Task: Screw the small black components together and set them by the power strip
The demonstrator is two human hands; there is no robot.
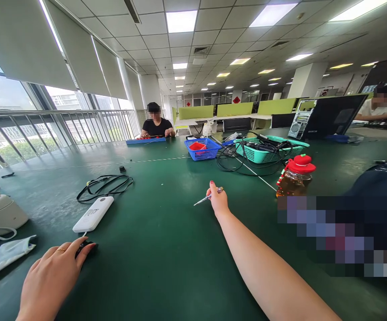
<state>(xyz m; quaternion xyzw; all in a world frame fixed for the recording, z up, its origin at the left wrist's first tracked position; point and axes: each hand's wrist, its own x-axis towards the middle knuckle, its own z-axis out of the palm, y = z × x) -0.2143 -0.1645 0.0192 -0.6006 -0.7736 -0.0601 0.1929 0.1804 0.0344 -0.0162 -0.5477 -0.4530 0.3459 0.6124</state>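
My left hand (pixel 55 272) rests low on the green table, its thumb and fingers closed round a small black object (pixel 88 248). Just beyond it lies a white power bank (pixel 93 214), with a short white cable at its near end. My right hand (pixel 218 198) is stretched forward to the middle of the table and grips a slim metallic tool (pixel 202 200), whose pointed end faces left. Behind the power bank lies a coiled black cable (pixel 104 187), and a small black piece (pixel 122 169) sits by the coil.
A blue basket (pixel 203 152) with a red tray, a teal basket (pixel 262 156) full of black cables and a red-lidded bottle (pixel 295 176) stand beyond my right hand. A mask (pixel 8 256) lies far left. A person (pixel 156 125) sits at the far edge.
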